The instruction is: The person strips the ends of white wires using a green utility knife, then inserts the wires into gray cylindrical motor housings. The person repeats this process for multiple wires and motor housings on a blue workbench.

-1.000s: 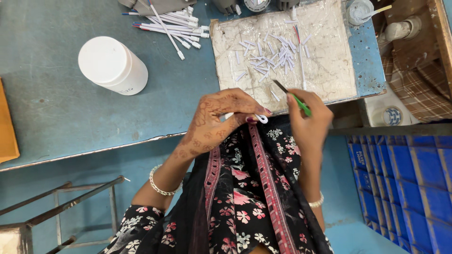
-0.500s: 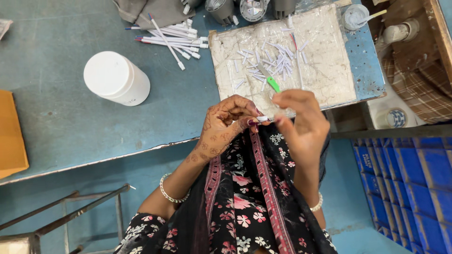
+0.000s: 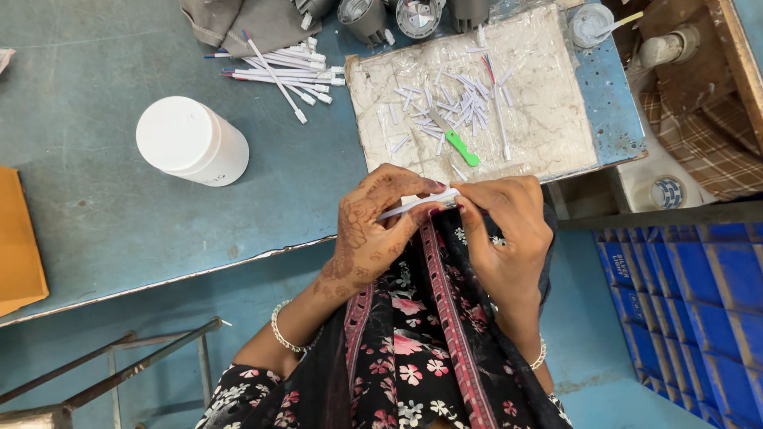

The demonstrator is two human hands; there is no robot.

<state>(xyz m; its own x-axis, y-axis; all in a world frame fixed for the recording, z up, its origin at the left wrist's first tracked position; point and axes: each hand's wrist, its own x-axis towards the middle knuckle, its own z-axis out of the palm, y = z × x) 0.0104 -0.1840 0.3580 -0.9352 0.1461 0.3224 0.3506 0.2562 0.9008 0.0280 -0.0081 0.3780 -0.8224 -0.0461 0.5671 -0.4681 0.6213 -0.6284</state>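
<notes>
- The left hand point(image 3: 373, 230) and the right hand point(image 3: 505, 234) meet just above the lap, at the edge of the blue table point(image 3: 95, 222).
- Both hands are closed on one thin white stick point(image 3: 417, 204). The left fingers pinch its left part, and the right fingers grip its right end.
- The stick lies almost flat, a little tilted, between the two hands.
- A white board point(image 3: 540, 119) rests on the table behind the hands. Many short white pieces point(image 3: 453, 107) are scattered on it.
- A small tool with a green handle point(image 3: 459, 146) lies on the board, near the pieces.
- A white jar point(image 3: 191, 143) with a closed white lid stands on the table to the left, well apart from the hands. What is inside, I cannot tell.
- A pile of long white sticks point(image 3: 278, 70) lies behind the jar, beside a grey cloth point(image 3: 238, 20).
- A small round cup point(image 3: 592, 22) stands at the far right corner of the table, with a thin stick in it.
- Blue crates point(image 3: 691, 310) stand on the floor at the right.
</notes>
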